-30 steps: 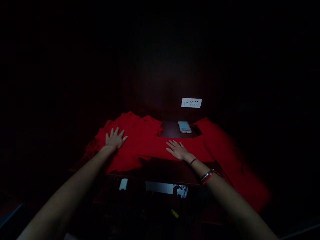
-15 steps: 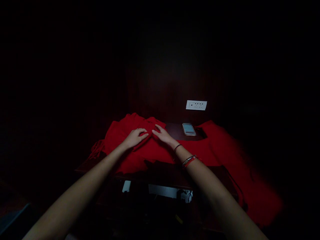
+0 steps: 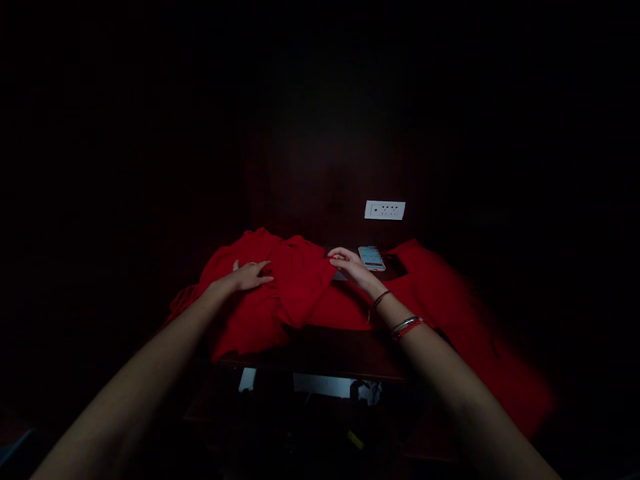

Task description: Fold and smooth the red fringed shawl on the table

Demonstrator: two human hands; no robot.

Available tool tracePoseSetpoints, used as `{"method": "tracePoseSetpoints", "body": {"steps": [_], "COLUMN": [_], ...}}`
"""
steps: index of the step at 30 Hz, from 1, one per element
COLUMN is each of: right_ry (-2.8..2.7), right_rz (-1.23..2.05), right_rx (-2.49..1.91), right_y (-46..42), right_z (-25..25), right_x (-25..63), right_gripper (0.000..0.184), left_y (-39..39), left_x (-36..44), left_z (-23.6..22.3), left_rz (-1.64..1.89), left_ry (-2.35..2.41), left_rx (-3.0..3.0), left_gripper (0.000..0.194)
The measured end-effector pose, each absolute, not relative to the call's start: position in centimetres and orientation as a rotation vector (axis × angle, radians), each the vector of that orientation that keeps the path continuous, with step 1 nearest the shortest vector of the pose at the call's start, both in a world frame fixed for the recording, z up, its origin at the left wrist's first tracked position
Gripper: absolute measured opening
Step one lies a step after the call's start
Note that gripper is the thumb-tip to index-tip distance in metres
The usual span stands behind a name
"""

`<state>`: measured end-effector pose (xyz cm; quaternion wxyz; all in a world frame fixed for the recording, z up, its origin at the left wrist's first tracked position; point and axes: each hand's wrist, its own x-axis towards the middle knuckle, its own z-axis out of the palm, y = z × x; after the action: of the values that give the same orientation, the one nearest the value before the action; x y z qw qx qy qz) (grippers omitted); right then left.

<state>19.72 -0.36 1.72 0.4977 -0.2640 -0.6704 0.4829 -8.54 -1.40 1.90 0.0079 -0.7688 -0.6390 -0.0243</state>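
A red fringed shawl (image 3: 305, 283) lies bunched across a dark tabletop, with its fringe at the left. My right hand (image 3: 353, 267) pinches an edge of the shawl between thumb and fingers and lifts it a little, to the right of the bunched part. On the left part of the folds rests my left hand (image 3: 247, 275), fingers apart and touching the fabric. Bracelets circle my right wrist.
Behind my right hand lies a phone (image 3: 373, 259) with its screen lit. A white socket plate (image 3: 385, 210) is on the dark wall. Red cloth (image 3: 450, 300) hangs over the table's right side. Below the tabletop edge (image 3: 345, 360), pale items (image 3: 323, 385) sit on a shelf.
My hands have moved apart, the left leftward and the right rightward. My right hand has taken hold of the shawl's edge and drawn it to the right. The view has shifted slightly.
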Motion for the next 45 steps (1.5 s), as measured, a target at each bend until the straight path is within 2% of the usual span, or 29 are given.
{"method": "tracePoseSetpoints", "body": {"steps": [3,8,10,14,18,22,24,27,29,35,39,42,45], "right_ry": [-1.594,-1.793,-1.981,-2.234,-2.28,-2.235,-2.25,-2.376,-2.456,-2.702,-2.376,-2.406,-2.475], "right_rz": [1.046,0.717,0.559,0.342,0.358,0.617,0.613,0.463,0.422,0.605,0.293,0.292,0.373], "right_rx": [-0.739,-1.25,-1.437,-1.419,-1.22,-1.032,-1.057,-1.069,-1.017,-0.747,-1.29,-1.511,-1.494], "right_y": [0.3,1.0,1.0,0.3,-0.6,-1.0,-1.1,-1.7,-2.5,-4.2,-1.7,0.2,1.1], "right_z": [1.9,0.4,-0.4,-0.9,0.1,1.2,1.5,1.7,1.7,1.4,1.1,0.3,-0.4], "right_x": [22.5,26.0,26.0,23.7,20.1,17.7,17.3,17.9,18.9,22.9,25.2,25.9,25.6], "right_gripper": [0.026,0.032,0.037,0.042,0.046,0.06,0.054,0.025,0.014,0.022,0.032,0.034,0.022], "left_y": [-0.7,-0.1,0.0,-0.2,-1.9,-4.3,-5.0,-5.4,-6.0,-9.6,-9.1,-7.4,-5.6], "left_x": [-8.8,-9.5,-9.5,-8.8,-6.9,-4.3,-3.7,-4.1,-5.0,-7.2,-7.2,-5.1,-1.0], "left_z": [1.7,0.2,0.0,1.8,5.9,8.8,9.1,8.1,7.1,4.9,5.8,6.5,5.5], "left_rz": [0.016,0.066,0.065,-0.279,-0.69,-0.733,-0.633,-0.399,-0.197,0.301,0.51,0.417,-0.06], "left_ry": [-1.887,-1.985,-1.934,-1.737,-1.577,-1.353,-1.289,-1.347,-1.436,-1.673,-1.994,-2.047,-1.868], "left_rx": [-2.403,-2.34,-2.324,-2.225,-2.233,-2.365,-2.427,-2.523,-2.653,-2.958,-2.666,-2.599,-2.772], "left_gripper": [0.038,0.053,0.043,0.027,0.026,0.026,0.026,0.024,0.023,0.03,0.037,0.045,0.05]}}
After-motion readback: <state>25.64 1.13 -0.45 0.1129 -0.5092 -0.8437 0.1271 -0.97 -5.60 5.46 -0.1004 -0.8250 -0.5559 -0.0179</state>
